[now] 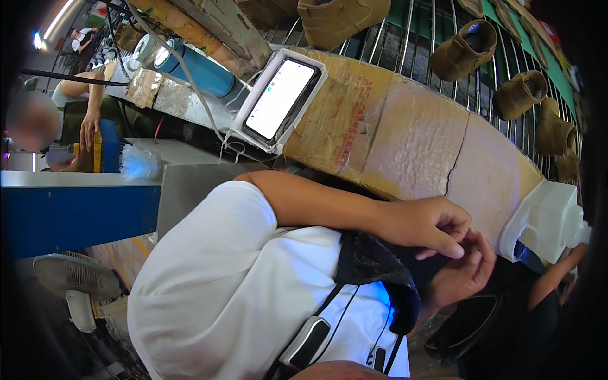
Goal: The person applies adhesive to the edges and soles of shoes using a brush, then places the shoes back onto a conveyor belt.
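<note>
Head view showed our left hand (415, 221) and right hand (457, 275) close together by the cardboard-covered worktop (418, 136), fingers (486, 258) half-curled, apparently empty, best kept loose and clear of the white container (552, 218) rightward.

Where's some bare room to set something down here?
The taped cardboard ledge looks bare between the boxed phone and the white plastic jug. It's crowded left of the phone, around the blue bottle, and on the metal rack, which holds brown boots.
</note>
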### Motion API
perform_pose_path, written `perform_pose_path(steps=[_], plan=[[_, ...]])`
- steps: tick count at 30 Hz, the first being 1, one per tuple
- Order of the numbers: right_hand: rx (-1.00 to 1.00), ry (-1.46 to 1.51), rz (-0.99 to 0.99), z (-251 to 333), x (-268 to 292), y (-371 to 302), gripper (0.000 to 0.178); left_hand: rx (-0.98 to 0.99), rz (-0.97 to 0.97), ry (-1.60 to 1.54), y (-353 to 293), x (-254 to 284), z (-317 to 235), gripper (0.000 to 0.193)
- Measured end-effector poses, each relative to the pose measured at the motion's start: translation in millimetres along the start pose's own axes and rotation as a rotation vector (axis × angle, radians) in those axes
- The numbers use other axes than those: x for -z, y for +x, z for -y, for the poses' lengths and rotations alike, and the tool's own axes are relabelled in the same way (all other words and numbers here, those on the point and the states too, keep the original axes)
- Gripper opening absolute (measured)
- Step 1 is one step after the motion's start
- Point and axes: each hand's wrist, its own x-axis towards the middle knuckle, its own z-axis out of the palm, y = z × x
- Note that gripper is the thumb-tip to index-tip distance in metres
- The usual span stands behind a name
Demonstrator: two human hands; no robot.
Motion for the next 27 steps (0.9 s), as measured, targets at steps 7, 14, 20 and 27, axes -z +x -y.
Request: perform_pose_path(steps=[7, 14, 20, 27], plan=[[-0.03, 0.244, 0.086, -10.6, 20.3, 22.7, 0.019, -0.334, 0.108, 0.298, -66.8, -11.3, -68.6, 0.024], [-0.042, 0.31, 0.14, -9.1, 18.9, 30.0, 0.019, -0.54, 0.275, 0.586, -101.5, -53.2, -166.3, 0.02], [-0.069, 0.32, 0.129, -15.1, 18.4, 30.2, 0.02, -0.534, 0.312, 0.635, -93.6, -73.3, -180.9, 0.017], [-0.081, 0.308, 0.142, -14.9, 14.8, 32.6, 0.022, -0.558, 0.359, 0.631, -87.7, -70.6, -186.3, 0.014]])
